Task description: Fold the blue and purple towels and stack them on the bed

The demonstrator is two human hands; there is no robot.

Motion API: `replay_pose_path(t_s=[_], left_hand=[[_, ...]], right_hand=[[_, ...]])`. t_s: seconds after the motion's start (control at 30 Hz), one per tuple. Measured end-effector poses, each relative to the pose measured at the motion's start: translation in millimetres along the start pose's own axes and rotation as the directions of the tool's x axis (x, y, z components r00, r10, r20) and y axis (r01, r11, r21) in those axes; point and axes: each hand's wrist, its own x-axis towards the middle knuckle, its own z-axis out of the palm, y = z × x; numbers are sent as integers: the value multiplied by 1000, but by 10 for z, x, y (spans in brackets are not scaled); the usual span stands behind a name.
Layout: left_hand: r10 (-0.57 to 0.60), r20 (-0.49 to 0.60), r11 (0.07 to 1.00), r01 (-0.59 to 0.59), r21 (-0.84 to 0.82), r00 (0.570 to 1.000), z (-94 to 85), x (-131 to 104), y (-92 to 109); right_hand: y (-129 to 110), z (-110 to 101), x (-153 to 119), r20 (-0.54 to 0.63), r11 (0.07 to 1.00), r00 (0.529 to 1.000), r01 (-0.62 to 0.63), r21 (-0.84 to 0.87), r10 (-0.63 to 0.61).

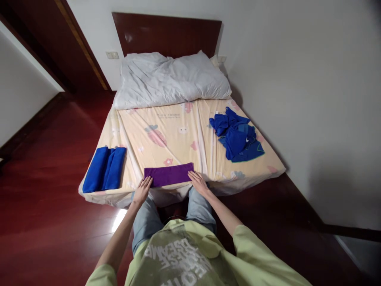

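A purple cloth [169, 175], folded into a long flat strip, lies along the near edge of the bed. My left hand [143, 190] rests on its left end with the fingers stretched out. At the right end, my right hand [198, 182] lies with its fingers extended over the cloth's edge. Neither hand shows a grip on the fabric. Left of the strip, a folded blue cloth [114, 169] sits beside another folded blue cloth [95, 169], close together at the bed's front left corner.
A loose heap of blue cloths [236, 139] lies on the bed's right side. The bed's patterned sheet [184, 139] spreads beneath everything. A white quilt or pillow [172, 79] lies against the dark headboard [166, 33]. A wall [312, 119] stands close on the right.
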Motion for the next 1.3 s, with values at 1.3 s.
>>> replay_pose_path(t_s=[1.3], left_hand=[[-196,-165,950,145,-278,967,-213,676,-191]], right_hand=[[114,-41,802,-199,871,871,-376,317,448]])
